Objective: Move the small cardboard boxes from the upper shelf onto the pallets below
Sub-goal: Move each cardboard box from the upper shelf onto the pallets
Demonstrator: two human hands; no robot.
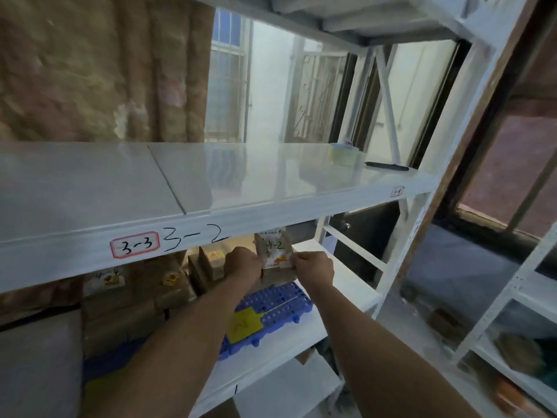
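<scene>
Both hands hold one small cardboard box [276, 254] with a white label, just under the front lip of the upper shelf [211, 182]. My left hand [242, 263] grips its left side and my right hand [313, 268] grips its right side. The box hangs above a blue plastic pallet [278, 300] that lies on the lower shelf and carries a yellow note [243, 325]. Several more small cardboard boxes [135, 300] are stacked on the lower shelf to the left, partly hidden by the shelf lip.
The upper shelf surface is bare except a tape roll [343, 153] and a black pen [387, 166] at its far right. A white upright [422, 212] bounds the rack on the right. Another white rack [512, 327] stands further right. Curtains and a window lie behind.
</scene>
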